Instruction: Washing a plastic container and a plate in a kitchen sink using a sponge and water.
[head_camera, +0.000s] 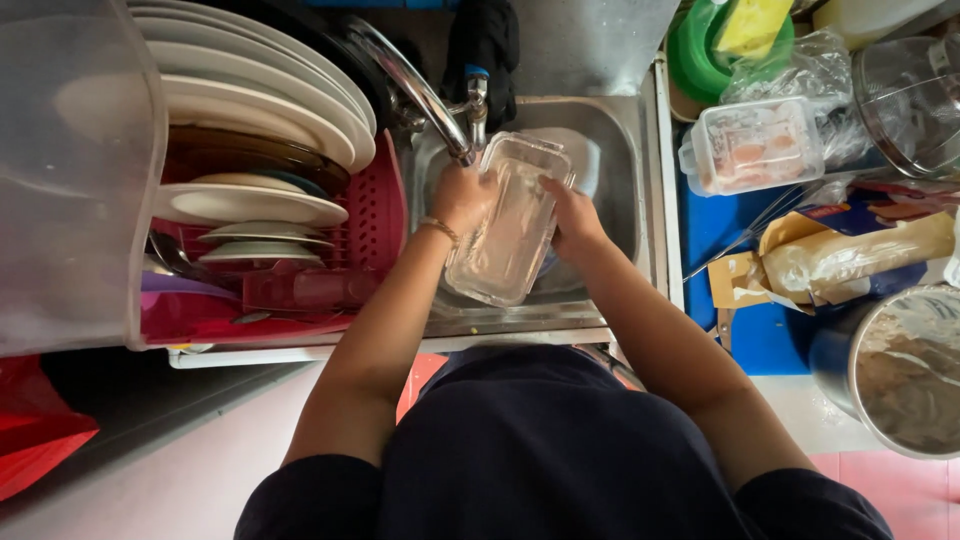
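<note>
Two hands: both yours, on one clear rectangular container (512, 222) held over the sink (625, 190).
Left hand (463, 196): fingers closed around the container's left long edge, near its far end, just below the tap (440, 105).
Right hand (570, 215): fingers curled on the right long edge, thumb side toward you; how far they reach inside you cannot tell.
Container: tilted, open side up, between your two sets of fingers, its near end lower than its far end.
Beside your left fingers: red dish rack (375, 215) with white plates (260, 100) standing in it.
Beyond your right fingers: lidded plastic box (755, 145) on the counter (735, 340).
Doing it well: keep both grips firm on the slick rim, and hold the container low over the sink, clear of the tap.
</note>
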